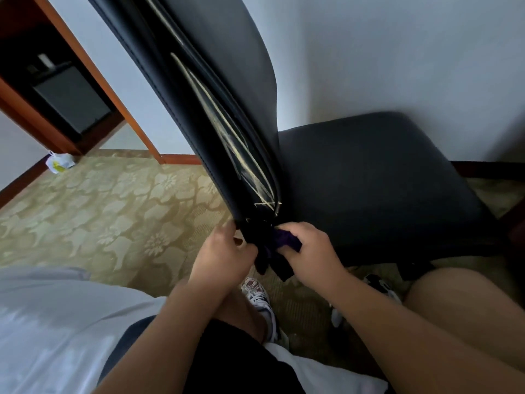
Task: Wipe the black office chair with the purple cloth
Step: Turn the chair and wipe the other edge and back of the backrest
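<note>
I judge this mid-wipe at the backrest's foot: my right hand is clenched round the bunched purple cloth, pressed to the black office chair where back meets seat, and my left hand grips the backrest's edge just beside it. Next I'd drag the cloth upward from the grip along the scuffed spine. Below my fist the cloth's loose end blends into dark upholstery, and the chair's base is hidden.

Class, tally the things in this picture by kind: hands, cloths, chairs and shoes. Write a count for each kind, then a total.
Hands: 2 (left hand, right hand)
Cloths: 1 (purple cloth)
Chairs: 1 (black office chair)
Shoes: 2
Total: 6
</note>
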A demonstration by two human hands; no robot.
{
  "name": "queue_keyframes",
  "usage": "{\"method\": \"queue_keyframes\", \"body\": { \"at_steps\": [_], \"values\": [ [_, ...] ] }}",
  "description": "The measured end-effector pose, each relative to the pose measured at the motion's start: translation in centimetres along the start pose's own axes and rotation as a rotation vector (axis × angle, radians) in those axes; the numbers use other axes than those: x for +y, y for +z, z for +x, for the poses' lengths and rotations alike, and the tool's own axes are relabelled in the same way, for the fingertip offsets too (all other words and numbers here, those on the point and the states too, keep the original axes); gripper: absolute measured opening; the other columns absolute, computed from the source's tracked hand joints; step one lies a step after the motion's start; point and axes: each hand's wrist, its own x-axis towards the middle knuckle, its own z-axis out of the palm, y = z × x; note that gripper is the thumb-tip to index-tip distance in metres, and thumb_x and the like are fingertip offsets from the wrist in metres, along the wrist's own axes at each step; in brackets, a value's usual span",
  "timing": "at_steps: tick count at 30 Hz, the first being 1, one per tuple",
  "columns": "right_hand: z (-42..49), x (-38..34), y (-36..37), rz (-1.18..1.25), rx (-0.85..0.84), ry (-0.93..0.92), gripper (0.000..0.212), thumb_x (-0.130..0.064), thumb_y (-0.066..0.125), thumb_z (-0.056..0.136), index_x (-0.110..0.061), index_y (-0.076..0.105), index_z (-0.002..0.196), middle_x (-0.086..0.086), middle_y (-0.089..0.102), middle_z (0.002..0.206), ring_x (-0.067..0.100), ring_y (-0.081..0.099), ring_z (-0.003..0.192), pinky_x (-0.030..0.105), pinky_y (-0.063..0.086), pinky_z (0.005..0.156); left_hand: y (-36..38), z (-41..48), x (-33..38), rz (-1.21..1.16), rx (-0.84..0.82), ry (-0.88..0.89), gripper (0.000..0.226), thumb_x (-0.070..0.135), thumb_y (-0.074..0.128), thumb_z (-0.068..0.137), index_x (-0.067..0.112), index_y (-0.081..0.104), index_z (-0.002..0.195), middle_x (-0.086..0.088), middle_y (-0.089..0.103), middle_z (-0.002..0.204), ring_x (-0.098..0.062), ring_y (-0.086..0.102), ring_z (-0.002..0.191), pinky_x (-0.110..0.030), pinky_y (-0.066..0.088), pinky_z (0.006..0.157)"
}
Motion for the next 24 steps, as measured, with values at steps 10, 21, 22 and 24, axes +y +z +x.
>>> {"method": "queue_keyframes", "body": {
  "at_steps": [10,21,22,24],
  "values": [
    [-3.5,-3.6,-1.5,-0.057,0.19,-0.234,0.041,-0.001,0.064,0.091,-0.02,0.068,0.127,-0.004,0.055,0.115,0.019,0.054,0.111,0.026,0.051,0.093,1.5,-2.3,1.7,-0.516,0.348,0.035,0.034,0.022,0.05,0.101,0.028,0.059,0.133,0.002,0.068,0.117,-0.014,0.064,0.109,-0.043,0.053,0.094],
    [-3.8,-0.7,-0.7,-0.198,0.045,-0.095,0.037,-0.005,0.061,0.094,-0.018,0.067,0.128,0.0,0.056,0.118,0.021,0.05,0.114,0.029,0.048,0.094,1.6,-2.7,2.1,-0.401,0.403,0.146,0.056,0.061,0.041,0.095,0.023,0.063,0.13,0.006,0.068,0.117,-0.016,0.062,0.113,-0.05,0.054,0.089],
    [-3.9,-0.5,-0.6,-0.201,0.031,-0.072,0.037,-0.005,0.062,0.094,-0.019,0.067,0.128,0.0,0.056,0.118,0.02,0.049,0.115,0.032,0.049,0.094,1.4,-2.8,2.2,-0.373,0.401,0.159,0.055,0.06,0.041,0.096,0.022,0.063,0.13,0.005,0.068,0.117,-0.016,0.063,0.112,-0.049,0.054,0.089],
    [-4.0,-1.0,-0.5,-0.156,0.1,-0.114,0.036,-0.005,0.064,0.092,-0.019,0.068,0.125,-0.002,0.057,0.116,0.019,0.051,0.112,0.029,0.05,0.092,0.8,-3.0,2.4,-0.296,0.353,0.183,0.062,0.061,0.035,0.097,0.017,0.062,0.131,0.0,0.068,0.117,-0.018,0.063,0.111,-0.047,0.054,0.089]
  ]
}}
